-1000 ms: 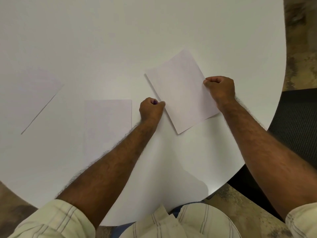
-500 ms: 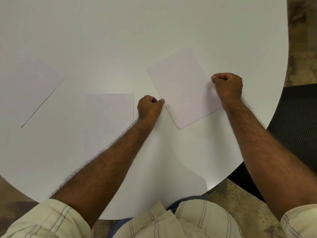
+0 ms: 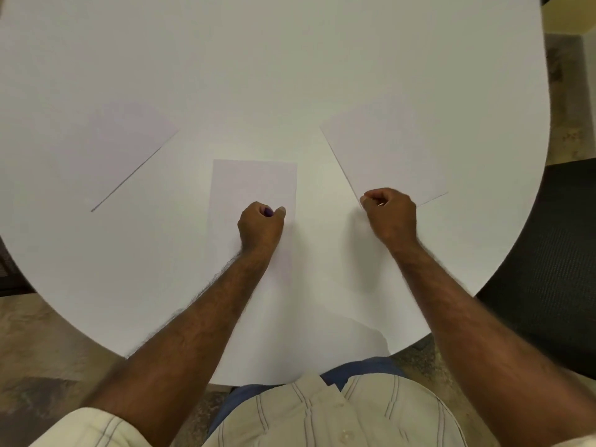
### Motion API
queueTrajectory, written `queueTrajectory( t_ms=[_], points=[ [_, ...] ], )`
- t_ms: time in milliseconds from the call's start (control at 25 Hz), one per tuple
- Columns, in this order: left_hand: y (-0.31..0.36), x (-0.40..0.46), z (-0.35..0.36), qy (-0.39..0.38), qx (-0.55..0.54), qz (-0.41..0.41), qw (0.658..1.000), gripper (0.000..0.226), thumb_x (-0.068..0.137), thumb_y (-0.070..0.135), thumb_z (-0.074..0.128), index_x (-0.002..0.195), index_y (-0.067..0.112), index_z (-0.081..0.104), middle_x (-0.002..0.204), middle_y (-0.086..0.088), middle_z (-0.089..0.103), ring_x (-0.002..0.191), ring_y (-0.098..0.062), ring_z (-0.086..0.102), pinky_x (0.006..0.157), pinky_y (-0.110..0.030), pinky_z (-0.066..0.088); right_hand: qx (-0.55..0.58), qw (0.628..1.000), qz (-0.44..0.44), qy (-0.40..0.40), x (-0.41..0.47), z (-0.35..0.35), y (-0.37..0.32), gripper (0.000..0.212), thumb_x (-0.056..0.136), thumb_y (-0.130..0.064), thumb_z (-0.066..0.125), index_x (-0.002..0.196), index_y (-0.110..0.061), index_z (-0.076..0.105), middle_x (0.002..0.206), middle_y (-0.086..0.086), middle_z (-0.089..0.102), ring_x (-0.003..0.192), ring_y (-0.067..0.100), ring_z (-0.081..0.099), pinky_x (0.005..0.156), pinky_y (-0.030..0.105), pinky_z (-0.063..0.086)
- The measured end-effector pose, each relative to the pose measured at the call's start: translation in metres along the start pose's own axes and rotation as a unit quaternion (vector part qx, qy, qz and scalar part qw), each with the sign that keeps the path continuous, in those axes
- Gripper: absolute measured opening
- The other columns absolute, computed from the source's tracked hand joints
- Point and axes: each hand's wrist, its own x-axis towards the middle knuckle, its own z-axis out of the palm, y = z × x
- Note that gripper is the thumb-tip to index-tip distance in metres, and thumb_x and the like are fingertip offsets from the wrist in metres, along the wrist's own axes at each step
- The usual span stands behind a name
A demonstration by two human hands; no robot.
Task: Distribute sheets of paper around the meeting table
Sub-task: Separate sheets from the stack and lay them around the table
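Three white sheets of paper lie on the round white table. The left sheet lies slanted and the middle sheet lies straight in front of me. The right sheet is slanted toward the table's right edge. My left hand is a closed fist resting on the lower part of the middle sheet, with nothing in it. My right hand is closed over the near left corner of the right sheet, thumb and fingers pinched at its edge.
A dark mesh chair stands off the table's right edge. Mottled floor shows below the table's near rim. My striped shirt and both forearms fill the bottom of the view.
My left hand left the right sheet's left edge and moved left onto the middle sheet. My right hand shifted from the sheet's right side to its near left corner. The right sheet has turned and moved right.
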Motion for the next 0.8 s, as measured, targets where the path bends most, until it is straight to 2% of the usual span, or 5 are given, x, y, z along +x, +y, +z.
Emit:
queueTrajectory(
  t_ms=[240, 400, 640, 800],
  points=[
    [-0.051, 0.007, -0.075, 0.028, -0.016, 0.011, 0.999, 0.020, 0.091, 0.025, 0.075, 0.093, 0.011, 0.062, 0.079, 0.008, 0.059, 0.068, -0.006, 0.054, 0.058, -0.011, 0.037, -0.007, 1.000, -0.008, -0.023, -0.075, 0.062, -0.014, 0.017, 0.092, -0.026, 0.073, 0.104, -0.019, 0.083, 0.102, -0.001, 0.081, 0.101, 0.019, 0.073, 0.095, 0.036, 0.057],
    [-0.076, 0.026, -0.114, 0.041, -0.013, 0.003, 0.999, 0.028, 0.092, 0.027, 0.074, 0.112, 0.008, 0.068, 0.100, -0.001, 0.070, 0.088, -0.016, 0.061, 0.077, -0.023, 0.044, -0.016, 0.999, 0.013, -0.026, -0.103, 0.099, -0.027, 0.023, 0.093, -0.027, 0.073, 0.111, -0.017, 0.082, 0.108, 0.000, 0.081, 0.105, 0.020, 0.073, 0.090, 0.027, 0.051],
    [-0.098, 0.064, -0.130, -0.024, 0.034, -0.026, 0.999, 0.054, 0.088, 0.037, 0.078, 0.130, 0.007, 0.063, 0.129, -0.010, 0.068, 0.119, -0.028, 0.064, 0.096, -0.033, 0.048, -0.026, 0.996, 0.078, -0.033, -0.113, 0.138, -0.041, 0.035, 0.094, -0.032, 0.074, 0.123, -0.013, 0.078, 0.122, 0.005, 0.079, 0.119, 0.026, 0.070, 0.098, 0.030, 0.049],
    [-0.099, 0.076, -0.126, -0.064, 0.032, -0.036, 0.997, 0.062, 0.086, 0.038, 0.081, 0.135, 0.006, 0.060, 0.136, -0.009, 0.065, 0.123, -0.028, 0.062, 0.096, -0.033, 0.048, -0.032, 0.995, 0.092, -0.029, -0.113, 0.152, -0.047, 0.035, 0.092, -0.030, 0.077, 0.118, -0.007, 0.076, 0.120, 0.008, 0.078, 0.119, 0.029, 0.068, 0.099, 0.033, 0.050]
  ],
)
